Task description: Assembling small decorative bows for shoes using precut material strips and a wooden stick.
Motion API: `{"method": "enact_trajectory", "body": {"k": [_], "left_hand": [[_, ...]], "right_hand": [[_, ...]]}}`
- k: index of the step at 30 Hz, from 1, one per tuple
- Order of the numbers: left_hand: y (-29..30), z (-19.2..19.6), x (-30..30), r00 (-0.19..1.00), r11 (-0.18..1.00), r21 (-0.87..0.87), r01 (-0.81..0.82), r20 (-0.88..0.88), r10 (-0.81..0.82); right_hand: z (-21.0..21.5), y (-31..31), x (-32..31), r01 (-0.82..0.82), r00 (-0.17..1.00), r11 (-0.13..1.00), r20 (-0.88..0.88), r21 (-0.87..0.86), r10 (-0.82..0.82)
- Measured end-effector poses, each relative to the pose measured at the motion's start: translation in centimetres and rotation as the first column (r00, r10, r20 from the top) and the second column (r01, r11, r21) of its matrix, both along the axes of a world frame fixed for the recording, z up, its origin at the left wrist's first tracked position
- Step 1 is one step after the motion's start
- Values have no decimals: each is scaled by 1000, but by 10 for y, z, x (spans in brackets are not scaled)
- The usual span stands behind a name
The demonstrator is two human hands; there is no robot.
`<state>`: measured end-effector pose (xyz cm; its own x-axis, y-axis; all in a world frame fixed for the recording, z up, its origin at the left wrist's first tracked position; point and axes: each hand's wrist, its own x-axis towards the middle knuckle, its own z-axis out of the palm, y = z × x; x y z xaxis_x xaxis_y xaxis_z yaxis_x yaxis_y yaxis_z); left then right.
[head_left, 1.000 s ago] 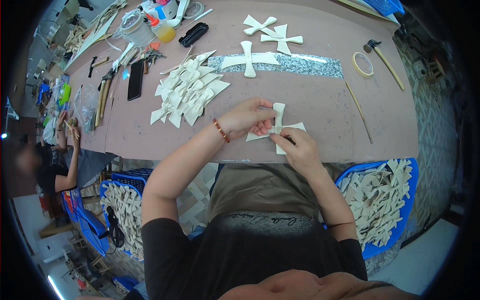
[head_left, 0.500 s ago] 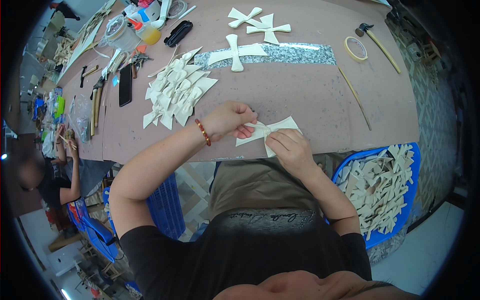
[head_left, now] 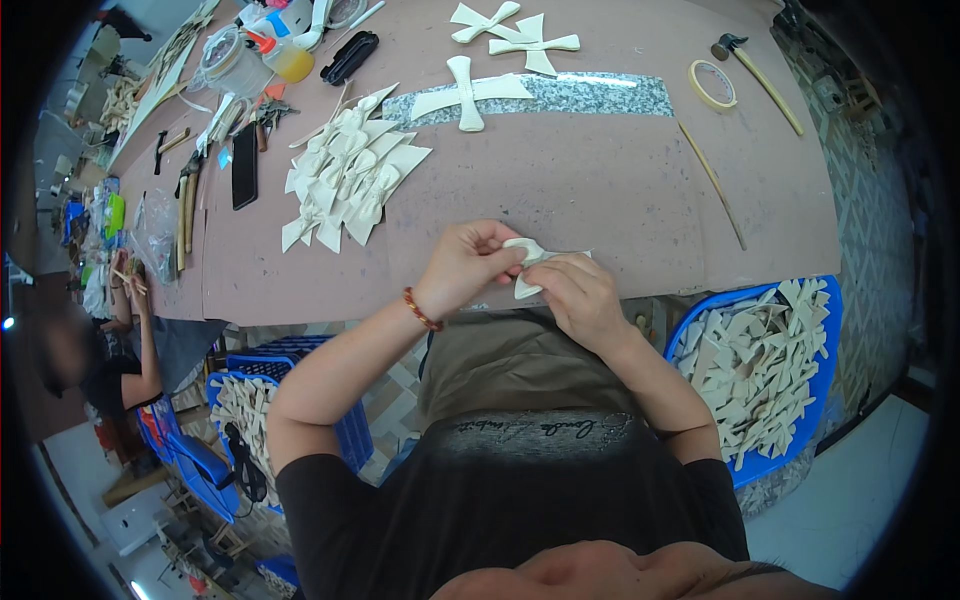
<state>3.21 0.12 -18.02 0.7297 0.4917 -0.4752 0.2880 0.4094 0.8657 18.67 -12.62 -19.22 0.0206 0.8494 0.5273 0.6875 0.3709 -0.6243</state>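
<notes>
Between my hands, at the table's near edge, is a cream bow (head_left: 527, 289) of leather-like material, partly covered by my fingers. My left hand (head_left: 478, 255), with a beaded bracelet at its wrist, pinches the bow's upper left part between thumb and fingers. My right hand (head_left: 575, 290) presses its fingers together on the bow's middle and right side. To the left lies a heap of finished-looking cream bows (head_left: 350, 175). Farther off, one cross-shaped piece (head_left: 465, 95) rests on a speckled grey strip (head_left: 600, 95), with two more crossed pieces (head_left: 535, 44) beyond.
At right lie a tape roll (head_left: 711, 84), a hammer (head_left: 765, 85) and a thin stick (head_left: 712, 185). A phone (head_left: 244, 167) and glue bottle (head_left: 290, 62) are at left. Blue baskets of cream pieces (head_left: 750, 370) stand beside me. Another person (head_left: 130, 345) works far left.
The bow, spread flat before, is now folded up and gathered between my fingers. My left hand has moved slightly down and its forearm has drawn inward, uncovering a basket at lower left.
</notes>
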Motion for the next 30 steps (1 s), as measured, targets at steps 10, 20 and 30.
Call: {"method": "enact_trajectory", "body": {"k": [10,20,30], "left_hand": [[-49,-7,-8,964,955,164,-245,148,222],[-63,-14,-13,893,766,497,-408,392,221],[-62,-9,11,628,734,-101,-671,449,635]], "right_hand": [[9,7,-11,200,878,918,-353,-342,-322],[8,-5,-7,-369,207,804,-884,-467,-419],[12,6,-39,-286,-207,920,-920,-268,-332]]}}
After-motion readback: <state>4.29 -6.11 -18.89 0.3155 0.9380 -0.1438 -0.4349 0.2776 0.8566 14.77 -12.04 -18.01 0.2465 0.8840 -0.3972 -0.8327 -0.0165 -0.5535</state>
